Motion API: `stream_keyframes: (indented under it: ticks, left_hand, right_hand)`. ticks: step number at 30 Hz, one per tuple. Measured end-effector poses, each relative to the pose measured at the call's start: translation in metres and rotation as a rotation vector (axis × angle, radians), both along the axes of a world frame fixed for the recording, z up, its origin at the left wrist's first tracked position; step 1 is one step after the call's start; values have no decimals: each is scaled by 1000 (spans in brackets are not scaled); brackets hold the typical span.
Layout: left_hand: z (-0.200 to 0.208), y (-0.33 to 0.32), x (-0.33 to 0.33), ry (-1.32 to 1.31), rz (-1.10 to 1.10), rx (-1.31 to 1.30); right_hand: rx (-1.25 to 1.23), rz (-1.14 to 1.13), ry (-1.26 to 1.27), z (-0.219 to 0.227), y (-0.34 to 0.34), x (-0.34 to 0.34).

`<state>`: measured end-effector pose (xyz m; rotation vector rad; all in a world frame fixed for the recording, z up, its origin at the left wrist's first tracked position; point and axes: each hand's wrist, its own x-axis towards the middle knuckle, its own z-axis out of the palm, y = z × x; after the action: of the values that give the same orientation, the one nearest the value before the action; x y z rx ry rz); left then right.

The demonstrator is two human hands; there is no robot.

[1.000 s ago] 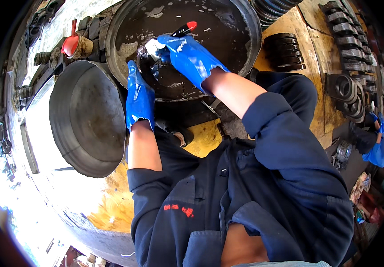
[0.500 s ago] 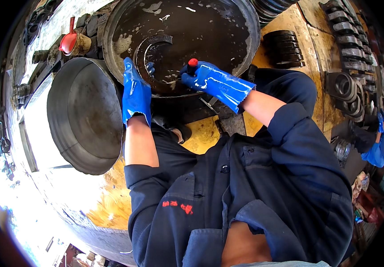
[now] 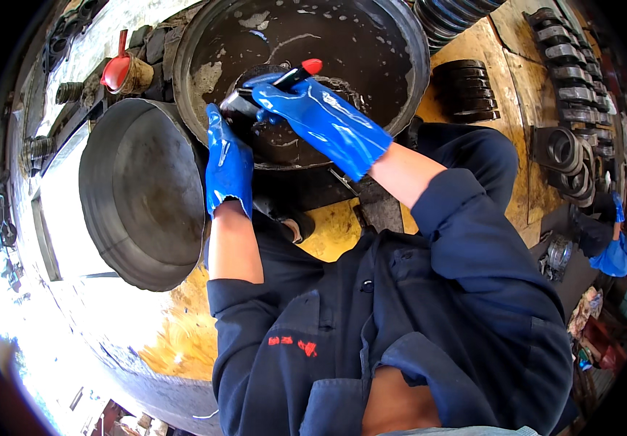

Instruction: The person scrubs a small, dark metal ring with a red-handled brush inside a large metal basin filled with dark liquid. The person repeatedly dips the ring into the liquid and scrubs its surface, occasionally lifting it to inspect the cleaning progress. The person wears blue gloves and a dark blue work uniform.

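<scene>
A wide round metal basin [image 3: 422, 80] of dark, murky liquid stands in front of me. My left hand [image 3: 227, 156], in a blue rubber glove, grips a dark curved metal part [image 3: 245, 131] at the basin's near-left side; much of that part is hidden behind my hands. My right hand [image 3: 291, 102], gloved alike, is closed on a brush [image 3: 293, 77] with a black, red-tipped handle. The pale, blurred head of this brush is against or just above the curved part, close to my left fingertips.
An upright-tilted grey metal tub [image 3: 146, 196] is left of the basin. Behind it sits a red dipper [image 3: 115, 73]. Stacked black rings [image 3: 466, 91], a crankshaft [image 3: 568, 65] and connecting rods [image 3: 564, 152] lie to the right. Another person's blue sleeve [image 3: 611, 258] shows far right.
My right hand has moved left and up, bringing the brush over to the curved part by my left hand. The handle now slants up to the right. The curved part has turned or shifted, mostly covered.
</scene>
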<state>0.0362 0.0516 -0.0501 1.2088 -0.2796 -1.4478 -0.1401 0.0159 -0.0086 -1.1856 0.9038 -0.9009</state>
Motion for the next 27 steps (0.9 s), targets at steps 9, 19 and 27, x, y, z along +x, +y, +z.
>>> stream_keyframes:
  ticks: [9, 19, 27]
  left_hand:
    - [0, 13, -1, -58, -6, 35]
    - [3, 3, -11, -71, 47, 74]
    - [2, 0, -3, -111, 109, 105]
  right_hand:
    - [94, -214, 248, -29, -65, -8]
    - [190, -273, 818, -57, -41, -62]
    - [-746, 561, 1070, 1, -25, -5]
